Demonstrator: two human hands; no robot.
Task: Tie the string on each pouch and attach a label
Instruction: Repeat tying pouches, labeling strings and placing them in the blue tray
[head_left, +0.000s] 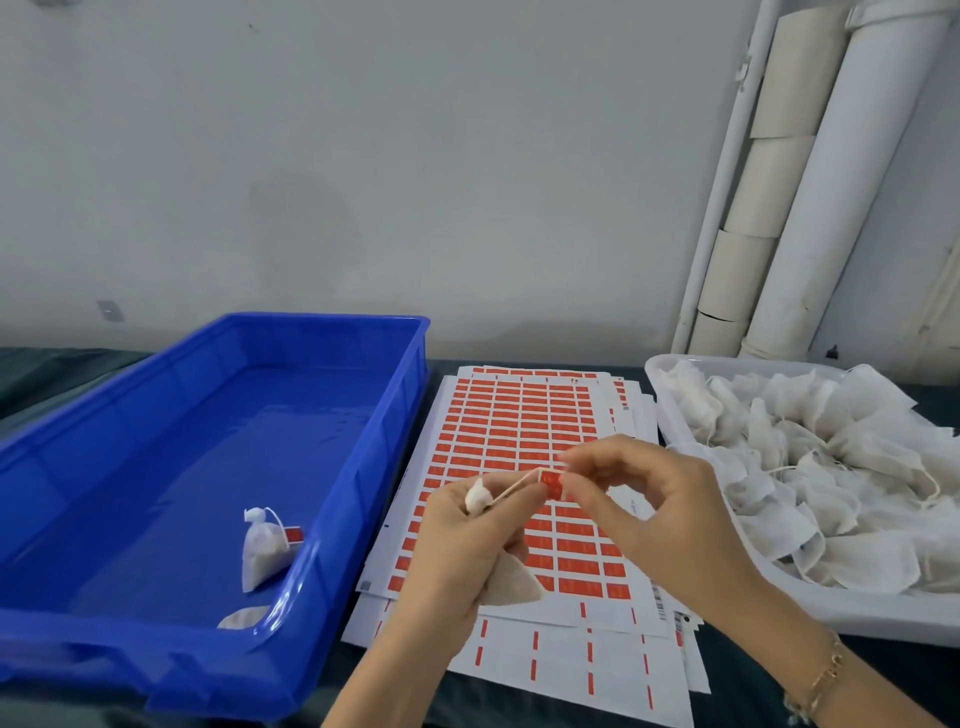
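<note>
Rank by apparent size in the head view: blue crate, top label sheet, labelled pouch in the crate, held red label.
Largest to smallest:
1. blue crate
2. top label sheet
3. labelled pouch in the crate
4. held red label

Single head-worn wide-angle view; faces forward-down over table (62, 374); near, at arm's reach; wall (415, 182) behind.

Open label sheets (519, 415) between blue crate (401, 415) and white tray (657, 402)
</note>
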